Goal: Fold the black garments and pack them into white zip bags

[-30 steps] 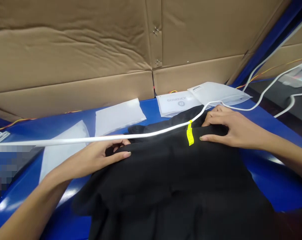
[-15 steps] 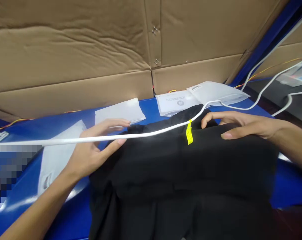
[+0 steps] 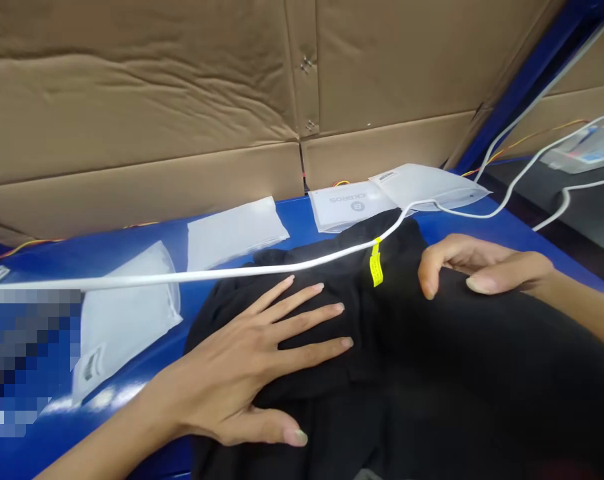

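Observation:
A black cloth [image 3: 362,400] lies over the front of the blue table. My left hand [image 3: 252,360] rests flat on its left part, palm down with the fingers spread. My right hand [image 3: 482,267] is at the cloth's upper right, its fingers curled and a raised part of the fabric between the fingers and thumb. A white cable [image 3: 207,273] runs across above the cloth, and a yellow tag [image 3: 377,265] hangs from it between my hands.
Behind the cloth, several white plastic packets [image 3: 237,230] lie on the blue table [image 3: 297,217]. Brown cardboard panels [image 3: 132,107] stand along the back. At the right, more white cable and a clear bag [image 3: 587,150] lie by a dark surface.
My left hand has left the cloth's upper left edge and moved right and down, now spread on top. My right hand has shifted slightly right, and the cloth's right part has risen and spread rightward.

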Tool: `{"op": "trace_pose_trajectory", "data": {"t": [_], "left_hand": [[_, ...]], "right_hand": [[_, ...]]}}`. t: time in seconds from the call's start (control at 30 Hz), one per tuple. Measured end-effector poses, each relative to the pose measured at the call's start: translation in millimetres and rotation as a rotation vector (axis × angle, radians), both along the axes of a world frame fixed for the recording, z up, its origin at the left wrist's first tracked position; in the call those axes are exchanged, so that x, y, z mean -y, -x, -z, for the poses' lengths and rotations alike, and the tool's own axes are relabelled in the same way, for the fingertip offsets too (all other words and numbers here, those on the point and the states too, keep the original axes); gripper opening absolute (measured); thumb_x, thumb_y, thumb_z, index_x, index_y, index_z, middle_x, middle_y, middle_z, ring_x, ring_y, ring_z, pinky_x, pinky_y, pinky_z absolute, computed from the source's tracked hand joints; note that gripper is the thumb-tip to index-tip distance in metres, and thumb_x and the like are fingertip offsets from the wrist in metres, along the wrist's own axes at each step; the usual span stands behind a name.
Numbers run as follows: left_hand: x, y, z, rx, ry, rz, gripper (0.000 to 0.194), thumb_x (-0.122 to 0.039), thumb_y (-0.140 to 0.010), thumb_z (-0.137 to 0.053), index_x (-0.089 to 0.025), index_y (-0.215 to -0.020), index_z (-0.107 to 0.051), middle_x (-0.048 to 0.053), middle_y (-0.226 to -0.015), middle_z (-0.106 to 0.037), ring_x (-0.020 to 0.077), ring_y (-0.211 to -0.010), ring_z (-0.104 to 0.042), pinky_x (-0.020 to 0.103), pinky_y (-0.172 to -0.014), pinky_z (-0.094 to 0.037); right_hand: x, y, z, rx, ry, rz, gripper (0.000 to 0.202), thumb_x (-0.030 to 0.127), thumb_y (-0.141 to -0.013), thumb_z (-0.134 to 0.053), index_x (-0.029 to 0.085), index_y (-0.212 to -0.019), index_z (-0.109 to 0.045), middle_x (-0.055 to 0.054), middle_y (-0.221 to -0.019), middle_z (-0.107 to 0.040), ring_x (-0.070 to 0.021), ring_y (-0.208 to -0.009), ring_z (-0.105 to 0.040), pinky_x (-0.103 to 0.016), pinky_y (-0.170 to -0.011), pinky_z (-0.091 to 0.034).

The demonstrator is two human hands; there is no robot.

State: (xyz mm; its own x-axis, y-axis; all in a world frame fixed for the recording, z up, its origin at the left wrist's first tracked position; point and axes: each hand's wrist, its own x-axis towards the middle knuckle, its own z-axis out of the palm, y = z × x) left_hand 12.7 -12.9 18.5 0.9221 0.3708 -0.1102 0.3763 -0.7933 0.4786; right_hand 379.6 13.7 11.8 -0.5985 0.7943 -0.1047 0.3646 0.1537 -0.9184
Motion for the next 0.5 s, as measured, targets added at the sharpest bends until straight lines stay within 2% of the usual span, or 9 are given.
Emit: {"op": "trace_pose_trajectory", "data": {"t": [0.03,0.1,0.2,0.3,0.4,0.43,0.5], "left_hand": [[0,1,0.3,0.008,0.017,-0.004,0.082,-0.079,-0.099,-0.051,-0.035,-0.167,-0.042,0.004,-0.178,-0.029,0.0402,-0.168,-0.014,0.068,-0.134,0.002],[0,3,1.8,0.043,0.053,-0.007,0.083,-0.081,-0.099,-0.048,-0.034,-0.167,-0.042,0.005,-0.178,-0.03,0.0402,-0.167,-0.016,0.067,-0.134,0.004],[-2,8,6.6,0.153,0.099,0.003,0.086,-0.083,-0.099,-0.047,-0.032,-0.168,-0.04,0.009,-0.176,-0.034,0.0393,-0.166,-0.024,0.064,-0.135,0.005],[-5,12,10.9,0.318,0.179,-0.057,0.094,-0.089,-0.096,-0.042,-0.028,-0.168,-0.042,0.012,-0.17,-0.047,0.04,-0.162,-0.034,0.06,-0.137,-0.002],[-4,12,10.2,0.46,0.3,-0.201,0.099,-0.094,-0.093,-0.036,-0.023,-0.158,-0.058,0.012,-0.153,-0.066,0.0435,-0.151,-0.051,0.062,-0.134,-0.017],[-3,11,8.8,0.489,0.338,-0.275,0.092,-0.091,-0.094,-0.042,-0.021,-0.148,-0.068,0.011,-0.141,-0.073,0.0438,-0.142,-0.06,0.062,-0.131,-0.028],[0,7,5.4,0.53,0.419,-0.495,0.061,-0.071,-0.095,-0.065,-0.018,-0.118,-0.083,0.007,-0.109,-0.082,0.0387,-0.113,-0.076,0.052,-0.112,-0.053]], "right_hand": [[0,4,-0.4,-0.112,0.18,-0.077,0.056,0.075,-0.086,-0.067,0.026,-0.107,-0.082,-0.003,-0.083,-0.078,-0.0239,-0.071,-0.076,-0.033,-0.065,-0.061],[0,14,0.0,-0.327,0.434,-0.211,0.053,0.062,-0.082,-0.082,0.025,-0.12,-0.08,-0.003,-0.095,-0.082,-0.024,-0.083,-0.08,-0.032,-0.078,-0.064],[0,35,1.0,-0.526,0.539,-0.304,0.051,0.045,-0.088,-0.084,0.023,-0.133,-0.075,-0.005,-0.114,-0.083,-0.023,-0.106,-0.081,-0.03,-0.099,-0.061],[2,59,-0.5,-0.602,0.563,-0.303,0.049,0.033,-0.096,-0.078,0.021,-0.143,-0.068,-0.009,-0.129,-0.079,-0.0258,-0.125,-0.074,-0.037,-0.108,-0.058],[7,77,-4.3,-0.577,0.476,-0.336,0.055,0.024,-0.098,-0.074,0.019,-0.151,-0.06,-0.015,-0.137,-0.075,-0.0291,-0.13,-0.071,-0.046,-0.112,-0.057],[9,81,-5.4,-0.545,0.416,-0.338,0.06,0.022,-0.097,-0.074,0.02,-0.154,-0.057,-0.016,-0.137,-0.075,-0.0291,-0.13,-0.071,-0.046,-0.111,-0.058],[15,86,-5.9,-0.477,0.245,-0.329,0.073,0.018,-0.093,-0.077,0.023,-0.16,-0.049,-0.014,-0.138,-0.074,-0.0272,-0.127,-0.073,-0.043,-0.106,-0.062]]}}
